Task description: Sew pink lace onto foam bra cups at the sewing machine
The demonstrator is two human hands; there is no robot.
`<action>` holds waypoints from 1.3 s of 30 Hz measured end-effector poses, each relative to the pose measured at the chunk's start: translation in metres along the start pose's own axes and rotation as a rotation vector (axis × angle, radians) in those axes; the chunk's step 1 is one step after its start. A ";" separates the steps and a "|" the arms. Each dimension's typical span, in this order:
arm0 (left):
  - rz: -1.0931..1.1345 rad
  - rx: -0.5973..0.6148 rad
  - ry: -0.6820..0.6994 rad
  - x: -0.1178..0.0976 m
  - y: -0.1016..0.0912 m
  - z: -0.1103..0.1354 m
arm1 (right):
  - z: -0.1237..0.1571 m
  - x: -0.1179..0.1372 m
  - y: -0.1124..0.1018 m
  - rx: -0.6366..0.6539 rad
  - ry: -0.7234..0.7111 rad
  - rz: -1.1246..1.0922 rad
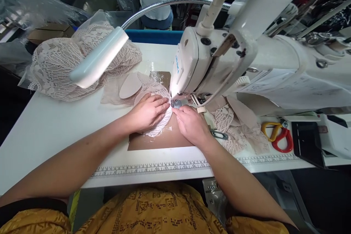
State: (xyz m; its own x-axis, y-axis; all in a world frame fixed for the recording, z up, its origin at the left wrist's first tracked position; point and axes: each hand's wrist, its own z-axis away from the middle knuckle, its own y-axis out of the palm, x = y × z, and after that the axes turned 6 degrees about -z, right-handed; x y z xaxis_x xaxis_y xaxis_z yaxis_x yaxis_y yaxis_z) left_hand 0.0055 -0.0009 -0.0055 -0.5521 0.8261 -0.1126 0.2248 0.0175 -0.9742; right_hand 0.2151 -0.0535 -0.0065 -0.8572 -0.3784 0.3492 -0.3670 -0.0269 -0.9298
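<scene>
head view shows the left hand (150, 112) flat, fingers extended, on the lace piece (165, 120) beside the presser foot (172, 103); i can't make out whether the curled right hand (192, 124) pinches anything. light, even pressure, fingertips clear of the presser foot, seems best.

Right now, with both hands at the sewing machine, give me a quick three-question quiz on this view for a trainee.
1. True or false: the left hand rests on the lace piece.
2. Which handle colours do the scissors show? (A) blue and white; (B) yellow and red; (C) green and black.
3. Fill in: from the person's side, the bulky lace bundle lies to the ____ of the sewing machine.

Key: 1. True. 2. B. 3. Left.
</scene>
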 end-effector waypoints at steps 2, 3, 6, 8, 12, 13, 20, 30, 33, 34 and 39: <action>-0.025 0.026 -0.009 0.000 -0.002 0.001 | 0.000 0.000 -0.001 0.000 0.001 0.000; -0.041 0.038 -0.012 -0.001 -0.003 0.002 | 0.001 -0.001 -0.001 -0.002 -0.004 -0.002; -0.081 0.065 -0.013 -0.001 -0.007 0.005 | 0.003 -0.002 -0.003 -0.011 -0.044 -0.009; -0.087 0.066 0.007 -0.001 -0.009 0.007 | 0.005 -0.002 -0.004 -0.012 -0.079 -0.002; -0.014 0.005 0.104 0.000 -0.010 0.009 | 0.008 -0.002 -0.004 -0.010 -0.138 0.026; 0.008 -0.013 0.127 0.001 -0.009 0.008 | 0.008 -0.002 -0.004 -0.010 -0.146 0.033; 0.024 -0.013 0.169 0.002 -0.009 0.007 | 0.009 -0.003 -0.002 -0.022 -0.132 0.032; 0.171 -0.077 0.030 0.002 -0.009 0.007 | 0.009 -0.003 -0.003 -0.033 -0.089 -0.021; 0.238 -0.055 0.019 0.003 -0.011 0.008 | 0.009 -0.002 -0.003 -0.044 -0.096 -0.032; 0.238 -0.045 0.014 0.003 -0.012 0.008 | 0.009 -0.002 -0.003 -0.046 -0.099 -0.034; 0.218 -0.006 0.009 0.003 -0.015 0.007 | 0.008 -0.001 -0.003 -0.015 -0.115 -0.008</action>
State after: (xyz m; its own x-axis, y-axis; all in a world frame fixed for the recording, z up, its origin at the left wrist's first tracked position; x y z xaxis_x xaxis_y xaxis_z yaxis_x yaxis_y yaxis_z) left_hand -0.0048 -0.0028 0.0072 -0.4828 0.8155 -0.3192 0.3432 -0.1591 -0.9257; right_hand 0.2198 -0.0610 -0.0046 -0.8077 -0.4816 0.3401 -0.3795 -0.0168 -0.9251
